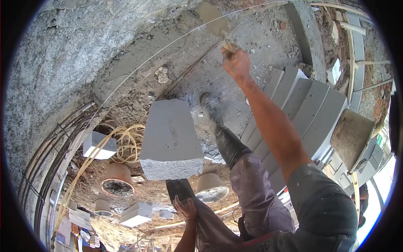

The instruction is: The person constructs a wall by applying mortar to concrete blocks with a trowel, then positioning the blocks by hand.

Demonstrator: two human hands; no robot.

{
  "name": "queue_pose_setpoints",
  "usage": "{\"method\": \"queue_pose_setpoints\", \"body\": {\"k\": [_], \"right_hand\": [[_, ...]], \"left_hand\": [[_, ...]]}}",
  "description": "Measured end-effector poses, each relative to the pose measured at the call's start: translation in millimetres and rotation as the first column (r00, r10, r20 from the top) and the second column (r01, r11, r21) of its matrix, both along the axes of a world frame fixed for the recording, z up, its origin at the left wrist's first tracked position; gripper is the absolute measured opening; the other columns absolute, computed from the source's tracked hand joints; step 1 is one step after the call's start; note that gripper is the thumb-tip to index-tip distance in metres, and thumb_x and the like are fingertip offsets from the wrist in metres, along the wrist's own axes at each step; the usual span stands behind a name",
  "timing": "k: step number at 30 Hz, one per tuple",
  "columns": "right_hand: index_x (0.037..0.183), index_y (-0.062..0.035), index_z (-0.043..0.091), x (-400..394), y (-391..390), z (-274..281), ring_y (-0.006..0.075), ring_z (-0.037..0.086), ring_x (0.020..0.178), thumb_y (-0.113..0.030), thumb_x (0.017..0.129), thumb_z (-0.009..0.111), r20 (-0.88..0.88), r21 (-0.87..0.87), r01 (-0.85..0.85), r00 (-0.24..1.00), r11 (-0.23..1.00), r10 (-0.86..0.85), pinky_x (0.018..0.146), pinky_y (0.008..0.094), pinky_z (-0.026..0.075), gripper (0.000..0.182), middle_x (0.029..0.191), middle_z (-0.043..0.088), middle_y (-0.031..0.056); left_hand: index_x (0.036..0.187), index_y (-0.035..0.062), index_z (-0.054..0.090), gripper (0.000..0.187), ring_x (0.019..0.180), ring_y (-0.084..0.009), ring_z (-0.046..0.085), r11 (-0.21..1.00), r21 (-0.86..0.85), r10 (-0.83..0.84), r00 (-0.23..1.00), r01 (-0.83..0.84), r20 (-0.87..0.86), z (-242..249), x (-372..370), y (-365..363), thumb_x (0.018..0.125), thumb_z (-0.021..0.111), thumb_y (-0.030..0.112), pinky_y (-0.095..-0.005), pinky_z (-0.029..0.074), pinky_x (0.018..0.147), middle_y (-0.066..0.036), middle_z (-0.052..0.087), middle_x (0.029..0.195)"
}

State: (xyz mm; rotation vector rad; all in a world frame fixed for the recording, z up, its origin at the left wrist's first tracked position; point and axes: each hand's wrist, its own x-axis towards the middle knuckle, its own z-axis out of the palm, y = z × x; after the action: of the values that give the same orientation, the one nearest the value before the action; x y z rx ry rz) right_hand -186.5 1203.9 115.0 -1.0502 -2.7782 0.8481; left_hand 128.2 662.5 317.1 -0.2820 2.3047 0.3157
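Note:
My right hand (236,63) is closed around the handle of a trowel (213,19), stretched out toward the top of the head view. The blade looks coated in wet mortar and lies over a band of grey mortar (168,40) by the rough wall. My left hand (184,208) rests on my bent left leg, fingers extended, holding nothing. Between the wall and my legs sits a large grey block (171,130). A thin white string (168,47) curves past the trowel blade.
Long grey blocks (298,113) are stacked right of my legs. A bucket (351,136) stands beyond them. Bundled dark rods (52,155) and coiled yellowish cord (128,140) lie left. More buckets (117,178) and a white block (99,145) sit on the dirt.

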Motion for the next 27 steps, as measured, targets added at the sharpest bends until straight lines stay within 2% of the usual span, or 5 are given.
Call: {"method": "queue_pose_setpoints", "body": {"k": [6,13,18,25,27], "right_hand": [[0.099,-0.0057,0.063,-18,-42,37,0.016,0.054,0.043,-0.033,0.104,0.055,0.128,-0.794,0.29,0.939,0.534,-0.319,0.04,0.0352,0.045,0.029,0.069,0.061,0.0073],[0.095,-0.0025,0.066,-67,-129,-18,0.0222,0.064,0.056,-0.023,0.1,0.057,0.103,-0.609,0.205,0.978,0.766,-0.181,0.053,0.0344,0.053,0.023,0.07,0.065,0.0097],[0.09,-0.0066,0.072,-50,-96,-2,0.0375,0.069,0.086,-0.02,0.09,0.057,0.238,-0.226,-0.371,0.875,0.901,0.421,0.084,0.0461,0.057,0.021,0.096,0.073,0.0186],[0.098,-0.0065,0.072,-33,37,22,0.0377,0.071,0.085,-0.027,0.094,0.059,0.413,0.032,-0.323,0.866,0.946,0.282,0.079,0.0487,0.057,0.025,0.094,0.072,0.0212],[0.097,-0.0035,0.07,-38,53,28,0.0339,0.07,0.068,-0.032,0.099,0.056,0.279,-0.311,0.229,0.95,0.922,-0.142,0.063,0.0435,0.058,0.032,0.086,0.07,0.023]], "left_hand": [[0.153,0.0132,0.038,0.082,0.143,-0.0396,0.037,0.989,-0.121,-0.079,0.994,0.089,0.081,0,3,15,0.084,0.07,0.044,-0.0761,0.006,0.114,-0.015,0.049,0.148],[0.151,0.0087,0.04,0.082,0.141,-0.0427,0.039,0.991,-0.118,-0.05,0.996,0.058,0.07,-5,10,18,0.081,0.071,0.038,-0.0735,0.01,0.115,-0.018,0.051,0.145],[0.15,0.0075,0.041,0.081,0.141,-0.0436,0.039,0.991,-0.122,-0.042,0.994,0.054,0.097,-3,2,25,0.081,0.072,0.038,-0.0692,0.017,0.116,-0.02,0.052,0.144],[0.151,0.0098,0.039,0.081,0.142,-0.0418,0.036,0.989,-0.136,-0.033,0.988,0.054,0.151,-5,-1,30,0.083,0.07,0.041,-0.067,0.015,0.117,-0.017,0.049,0.147],[0.149,0.0054,0.04,0.082,0.139,-0.0459,0.038,0.988,-0.129,-0.069,0.989,0.085,0.127,-6,-4,33,0.082,0.072,0.039,-0.0603,0.027,0.116,-0.02,0.051,0.145]]}}
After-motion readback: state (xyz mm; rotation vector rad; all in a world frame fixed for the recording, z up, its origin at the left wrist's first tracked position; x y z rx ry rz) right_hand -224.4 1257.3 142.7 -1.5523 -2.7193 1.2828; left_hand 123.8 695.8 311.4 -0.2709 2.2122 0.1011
